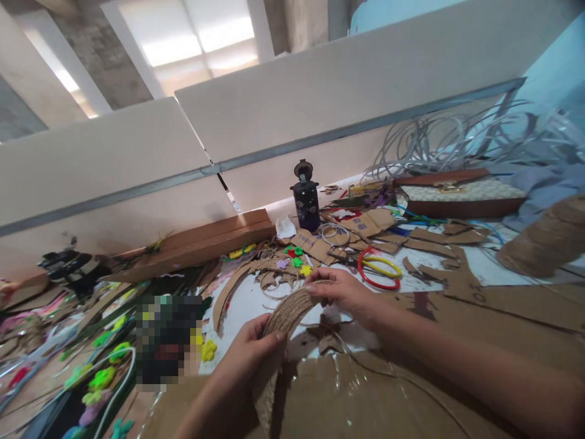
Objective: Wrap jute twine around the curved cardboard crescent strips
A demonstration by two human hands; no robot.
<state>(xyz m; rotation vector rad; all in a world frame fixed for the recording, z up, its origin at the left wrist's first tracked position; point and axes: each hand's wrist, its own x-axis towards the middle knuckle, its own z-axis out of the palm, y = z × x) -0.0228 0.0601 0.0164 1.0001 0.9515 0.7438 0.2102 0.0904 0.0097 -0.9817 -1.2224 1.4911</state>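
Observation:
A curved strip wrapped in jute twine (pixel 291 312) is held up between my two hands, above the cluttered table. My left hand (pixel 261 349) is closed around its lower part, thumb on top. At the upper end my right hand (pixel 333 290) has its fingers pinched together on the strip. A loose strand of twine (pixel 379 371) runs from near the strip down to the lower right. Behind my hands lie a bare curved cardboard strip (pixel 225 299), a tangle of twine (pixel 269 281) and small coloured flower pieces (pixel 305 271). Below is a large cardboard sheet (pixel 338 396).
Red- and yellow-handled scissors (pixel 379 273) lie beyond my right hand. A dark bottle (pixel 306 204) stands with its lid raised. Cardboard scraps (pixel 365 224), a handbag (pixel 461 194) and a twine-coloured roll (pixel 546 238) are at right. Fuzzy flowers (pixel 101 378) lie at left.

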